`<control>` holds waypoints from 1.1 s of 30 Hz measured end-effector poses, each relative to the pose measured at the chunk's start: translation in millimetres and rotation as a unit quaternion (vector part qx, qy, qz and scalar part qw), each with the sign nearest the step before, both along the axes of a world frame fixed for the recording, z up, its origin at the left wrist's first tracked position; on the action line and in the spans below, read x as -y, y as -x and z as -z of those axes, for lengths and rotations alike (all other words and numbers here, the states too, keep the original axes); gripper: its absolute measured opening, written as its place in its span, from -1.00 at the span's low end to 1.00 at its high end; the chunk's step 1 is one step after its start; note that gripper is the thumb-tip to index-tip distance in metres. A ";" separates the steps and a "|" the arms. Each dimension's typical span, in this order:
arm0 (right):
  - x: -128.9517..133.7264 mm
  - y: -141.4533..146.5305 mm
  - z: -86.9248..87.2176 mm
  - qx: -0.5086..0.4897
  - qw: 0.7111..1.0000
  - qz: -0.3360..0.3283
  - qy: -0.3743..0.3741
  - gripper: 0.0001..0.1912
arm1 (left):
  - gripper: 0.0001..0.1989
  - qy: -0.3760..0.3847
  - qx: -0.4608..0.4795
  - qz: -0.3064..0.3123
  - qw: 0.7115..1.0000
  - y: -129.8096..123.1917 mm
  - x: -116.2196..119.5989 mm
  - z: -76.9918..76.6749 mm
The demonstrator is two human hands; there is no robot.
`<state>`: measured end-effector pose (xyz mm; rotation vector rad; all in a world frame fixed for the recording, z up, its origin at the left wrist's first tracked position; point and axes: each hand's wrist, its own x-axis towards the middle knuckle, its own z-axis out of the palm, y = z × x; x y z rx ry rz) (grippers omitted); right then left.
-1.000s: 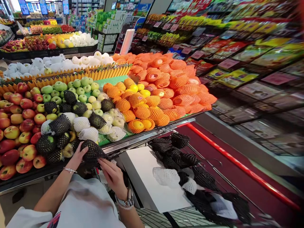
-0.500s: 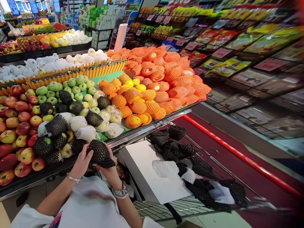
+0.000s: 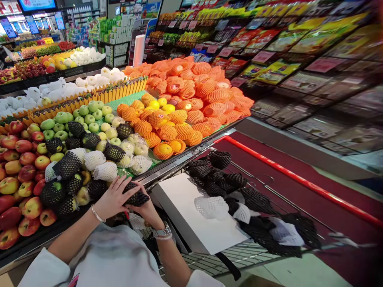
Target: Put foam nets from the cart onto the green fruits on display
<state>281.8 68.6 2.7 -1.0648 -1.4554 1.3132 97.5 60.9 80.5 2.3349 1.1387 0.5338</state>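
A piece of fruit in a black foam net sleeve (image 3: 138,197) is between my two hands, in front of my chest at the counter's near edge. My left hand (image 3: 115,199) lies over its left end, fingers stretched across the netting. From the right, my right hand (image 3: 149,209) closes round it. The fruit inside is hidden by the net and my fingers. Just beyond my hands lie a fruit in a white foam net (image 3: 105,171) and several fruits in black nets (image 3: 53,193). Red-yellow apples (image 3: 31,205) fill the counter's left part.
A shopping cart (image 3: 239,261) with a red handle (image 3: 284,175) stands at my right. A white box (image 3: 191,215) and a heap of black foam nets (image 3: 254,199) rest on it. Green apples (image 3: 89,115) and orange-netted fruit (image 3: 167,133) lie farther back. Packaged goods shelves (image 3: 284,71) line the right.
My left hand has shifted over the top of the netted fruit, its fingers now more spread. Both hands have moved slightly right and lower. The view has turned a little.
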 end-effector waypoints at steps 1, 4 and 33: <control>-2.2 -1.8 -0.9 -0.006 1.000 -0.008 0.007 -0.18 | -0.12 0.013 -0.006 0.008 1.000 -0.7 -6.1 0.2; -7.1 -4.8 1.1 -0.047 0.999 -0.007 0.025 -0.18 | -0.03 0.060 0.026 -0.003 0.998 -0.5 -22.4 2.9; -90.7 4.9 33.7 0.104 0.989 0.035 -0.102 -0.40 | -0.27 0.005 -0.142 -0.266 0.953 -43.5 -62.8 55.9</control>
